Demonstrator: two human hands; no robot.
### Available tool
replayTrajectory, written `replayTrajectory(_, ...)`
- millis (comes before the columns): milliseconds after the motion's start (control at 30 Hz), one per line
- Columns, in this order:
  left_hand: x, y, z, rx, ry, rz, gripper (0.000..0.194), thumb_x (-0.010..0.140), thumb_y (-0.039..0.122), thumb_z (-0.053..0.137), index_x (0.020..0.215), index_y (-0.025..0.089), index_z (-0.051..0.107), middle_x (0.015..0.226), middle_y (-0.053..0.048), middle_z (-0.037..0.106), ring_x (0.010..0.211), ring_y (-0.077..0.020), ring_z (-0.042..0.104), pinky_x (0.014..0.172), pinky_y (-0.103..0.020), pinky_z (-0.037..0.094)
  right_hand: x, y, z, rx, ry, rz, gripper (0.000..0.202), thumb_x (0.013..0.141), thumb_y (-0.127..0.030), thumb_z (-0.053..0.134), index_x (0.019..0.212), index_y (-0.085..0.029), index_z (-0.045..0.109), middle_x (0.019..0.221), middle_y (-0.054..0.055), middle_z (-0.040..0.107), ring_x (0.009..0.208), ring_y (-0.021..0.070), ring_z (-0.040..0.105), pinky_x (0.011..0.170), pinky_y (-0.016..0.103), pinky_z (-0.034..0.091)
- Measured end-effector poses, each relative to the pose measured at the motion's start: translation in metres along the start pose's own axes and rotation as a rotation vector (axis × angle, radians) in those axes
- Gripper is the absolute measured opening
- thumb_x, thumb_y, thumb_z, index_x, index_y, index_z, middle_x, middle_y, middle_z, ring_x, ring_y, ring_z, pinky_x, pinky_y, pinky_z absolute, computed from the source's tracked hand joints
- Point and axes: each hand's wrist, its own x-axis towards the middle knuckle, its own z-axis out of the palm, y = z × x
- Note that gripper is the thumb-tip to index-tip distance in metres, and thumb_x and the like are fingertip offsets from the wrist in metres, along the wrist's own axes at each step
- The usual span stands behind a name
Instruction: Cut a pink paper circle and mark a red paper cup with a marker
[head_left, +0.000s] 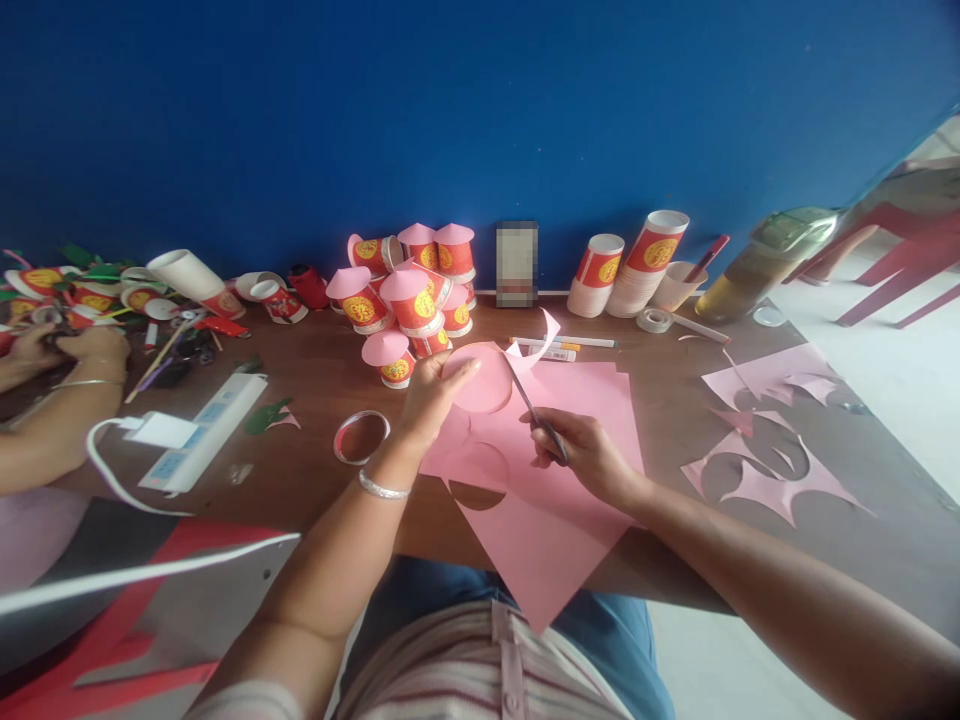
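Note:
Between the thumb and fingers of my left hand (pixel 429 398) is a pink paper circle (pixel 484 378). My right hand (pixel 577 445) grips a pair of scissors (pixel 541 415), whose blades point up and left to the circle's right edge. A curled pink strip (pixel 541 345) hangs off the paper by the blade tips. Below both hands lie large pink paper sheets (pixel 570 500), one with a drawn circle and a cut-out gap near its left side. A roll of tape (pixel 361 438) rests left of my left forearm.
Red paper cups with pink cone tops (pixel 412 300) are stacked at the back. Cup stacks (pixel 649 265), a pen cup (pixel 675 287) and a bottle (pixel 765 265) stand right of them. Paper scraps (pixel 772 480) lie right. A power strip (pixel 206 430) and another person's hands (pixel 82 345) are left.

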Motion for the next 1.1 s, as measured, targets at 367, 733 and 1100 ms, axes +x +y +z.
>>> replayTrajectory(367,0.0004,0.0012,0.0007,0.063,0.020,0.067,0.047,0.075,0.050,0.085,0.062,0.018,0.053,0.061,0.004,0.041,0.064,-0.0108,0.037,0.061,-0.026,0.029,-0.0005,-0.0017,0.0014,0.011,0.010,0.032,0.050,0.095,-0.064,0.071,0.111,-0.017,0.075,0.074,0.000,0.064,0.067,0.0154,0.062,0.069,0.034,0.056)
replayTrajectory(733,-0.0005,0.0047,0.0007,0.111,-0.012,0.050,0.056,0.074,0.054,0.084,0.060,0.021,0.041,0.061,0.005,0.030,0.063,-0.0107,0.029,0.060,-0.028,0.022,-0.0007,-0.0017,0.0010,0.033,-0.003,0.034,0.042,0.096,-0.057,0.071,0.112,-0.018,0.074,0.074,0.000,0.065,0.070,0.0162,0.064,0.070,0.033,0.055)
replayTrajectory(1100,-0.0016,0.0053,0.0013,0.119,-0.063,0.061,0.065,0.075,0.055,0.085,0.060,0.021,0.031,0.061,0.005,0.025,0.062,-0.0099,0.024,0.060,-0.029,0.016,-0.0009,-0.0022,0.0000,0.039,-0.004,0.014,0.044,0.096,-0.059,0.071,0.112,-0.018,0.074,0.077,0.001,0.065,0.070,0.0162,0.063,0.071,0.034,0.056)
